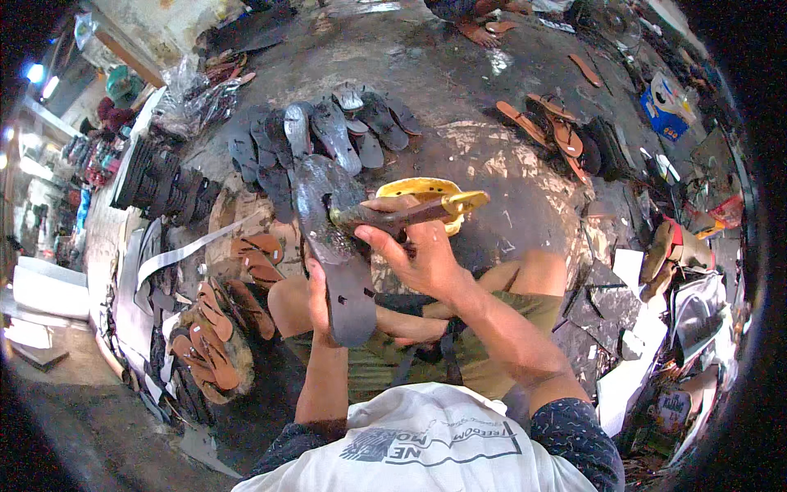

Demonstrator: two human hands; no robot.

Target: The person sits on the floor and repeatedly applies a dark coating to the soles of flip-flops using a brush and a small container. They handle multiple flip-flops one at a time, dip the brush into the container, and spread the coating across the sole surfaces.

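Note:
My left hand (318, 299) grips a dark sandal sole (348, 287) by its edge, in front of my lap. The sole's far half is glossy and looks wet; its near half is matt. In my right hand (426, 258) is a brush (393, 218) with a dark, stained body and a yellow handle end. The brush's left end meets the sole's glossy part near a dark slot. Partly hidden behind the brush, a yellow bowl (418, 187) sits on the floor. Several dark soles (332, 131) lie beyond, some of them shiny.
Brown sandals (215, 357) lie at my left, more brown sandals (566, 135) at the far right. A stack of black soles (156, 180) stands left of a pale strip (193, 246). Dark scraps (586, 324) litter the right. Another person's foot (477, 34) shows at the far edge.

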